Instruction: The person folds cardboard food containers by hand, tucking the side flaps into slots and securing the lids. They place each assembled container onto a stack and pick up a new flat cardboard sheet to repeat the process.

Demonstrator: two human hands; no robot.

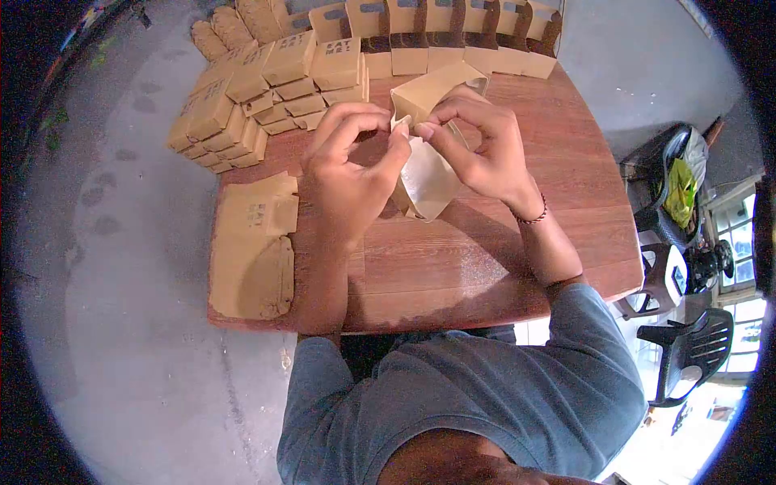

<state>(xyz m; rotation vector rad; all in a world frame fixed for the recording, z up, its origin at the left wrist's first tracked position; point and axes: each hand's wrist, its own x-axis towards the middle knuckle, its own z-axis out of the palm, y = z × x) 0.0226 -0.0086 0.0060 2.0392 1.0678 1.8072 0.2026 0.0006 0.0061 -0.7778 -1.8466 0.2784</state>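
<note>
Head view: left hand (pixel 343 158) and right hand (pixel 478 145) both pinch thumb-to-finger, almost no gap, on the card box (pixel 428 171) at its folded edge, over the table (pixel 558 210); base contact unclear. Probably light, springy at creases, easily dented; pale inside maybe slick. Best grip: folded corners, not mid-panel

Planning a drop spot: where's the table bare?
Free: wooden tabletop from right hand out to the right edge; also between held carton and near edge. Crowded: far left, stacked EAT ME! boxes; far edge, handled carriers; near left, flat carton blanks.
</note>
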